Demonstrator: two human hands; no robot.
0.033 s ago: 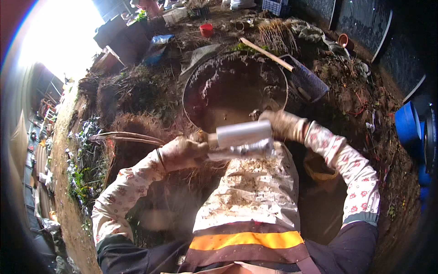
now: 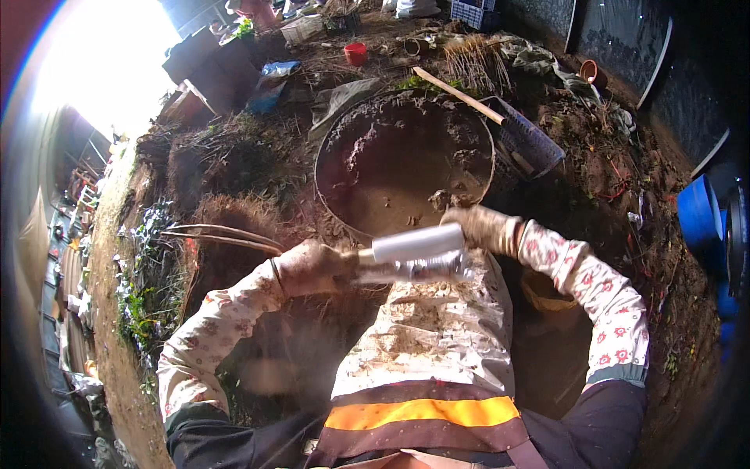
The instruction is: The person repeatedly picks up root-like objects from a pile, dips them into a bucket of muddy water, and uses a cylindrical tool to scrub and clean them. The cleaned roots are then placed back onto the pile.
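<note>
In front of my lap I hold a white roll of plastic film. My left hand, in a muddy glove, is closed around the roll's left-end core. Two or so long brown stems stick out leftward behind that hand; how they are held is hidden. At the roll's right end, my gloved right hand has curled fingers, slightly blurred. A crumpled, shiny clear strip of film lies just under the roll. A mud-stained white apron covers my lap below.
Beyond my hands stands a round tub with muddy water and wet soil. A wooden-handled tool and a purple plastic crate are at its right. Bundled bare stems lie behind; blue barrels stand far right.
My right hand has dropped slightly toward me. The roll has shifted a little nearer my lap, while my left hand stays almost in place.
</note>
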